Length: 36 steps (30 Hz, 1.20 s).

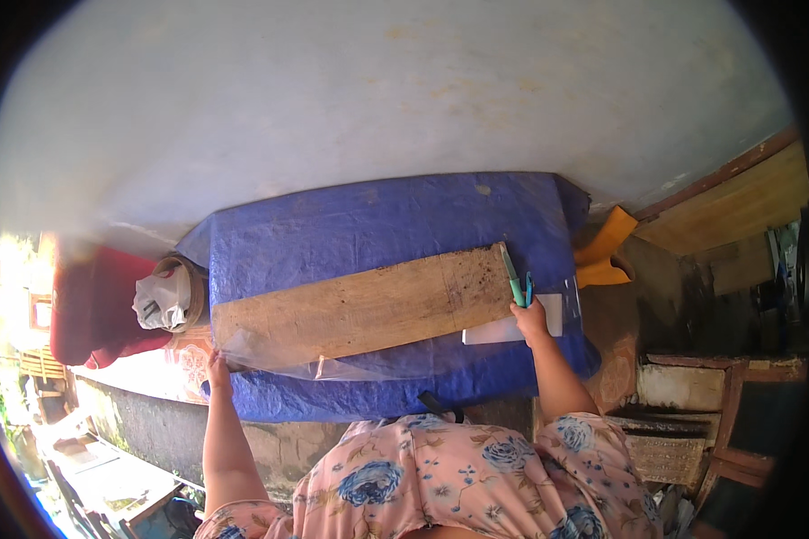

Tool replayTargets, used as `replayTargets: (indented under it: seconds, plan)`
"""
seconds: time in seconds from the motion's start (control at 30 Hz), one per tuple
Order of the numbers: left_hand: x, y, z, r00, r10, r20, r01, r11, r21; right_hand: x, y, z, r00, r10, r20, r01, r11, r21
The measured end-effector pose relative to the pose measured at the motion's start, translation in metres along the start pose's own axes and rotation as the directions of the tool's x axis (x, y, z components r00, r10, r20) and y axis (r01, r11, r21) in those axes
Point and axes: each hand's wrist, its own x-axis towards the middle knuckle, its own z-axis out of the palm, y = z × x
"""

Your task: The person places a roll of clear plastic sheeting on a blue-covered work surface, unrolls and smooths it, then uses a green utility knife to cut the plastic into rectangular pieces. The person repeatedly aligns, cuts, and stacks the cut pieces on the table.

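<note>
My left hand (pixel 220 372) pinches the edge of a clear plastic sheet (pixel 276 357) at the near left corner of a long wooden board (pixel 371 303). The sheet sags over the board's near edge and onto a blue tarpaulin (pixel 391 222). My right hand (pixel 531 321) is at the board's right end, with its fingers curled. A knife with a green handle (pixel 516 288) and a small blue tool (pixel 529 288) meet its fingertips; whether it grips them is unclear. The blade points away from me along the board's end. Partly under my right wrist lies a white flat piece (pixel 549 313).
A pale wall (pixel 404 101) rises behind the tarpaulin-covered surface. On the left stand a round container (pixel 194 296) with a white plastic bag (pixel 162 300) and a red cushioned thing (pixel 101 303). An orange strip (pixel 607 246) sticks out at the right, and wooden frames (pixel 728 404) stand lower right.
</note>
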Motion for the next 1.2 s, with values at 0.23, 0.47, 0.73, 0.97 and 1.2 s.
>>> replayTargets:
  seconds: [0.23, 0.47, 0.73, 0.97, 1.2]
  plan:
    - [0.051, 0.004, 0.043, 0.967, 0.081, 0.243, -0.058, 0.993, -0.101, -0.013, 0.005, -0.025, 0.992, 0.122, 0.016, -0.123, 0.972, 0.202]
    - [0.022, 0.031, 0.083, 0.92, 0.368, 0.133, -0.391, 0.848, 0.359, -0.017, 0.013, -0.029, 0.98, 0.185, 0.072, -0.198, 0.931, 0.307]
    - [-0.097, 0.117, 0.102, 0.888, -0.066, 0.456, 0.265, 0.882, -0.389, -0.028, 0.024, -0.023, 0.981, 0.19, 0.026, -0.184, 0.897, 0.403]
    - [-0.13, 0.152, 0.101, 0.786, -0.035, 0.618, 0.342, 0.857, -0.385, -0.005, 0.002, -0.019, 0.99, -0.136, -0.048, 0.121, 0.964, -0.237]
    - [-0.165, 0.171, 0.111, 0.777, 0.019, 0.629, 0.359, 0.807, -0.468, -0.08, -0.031, -0.008, 0.9, -0.428, 0.082, 0.431, 0.846, -0.315]
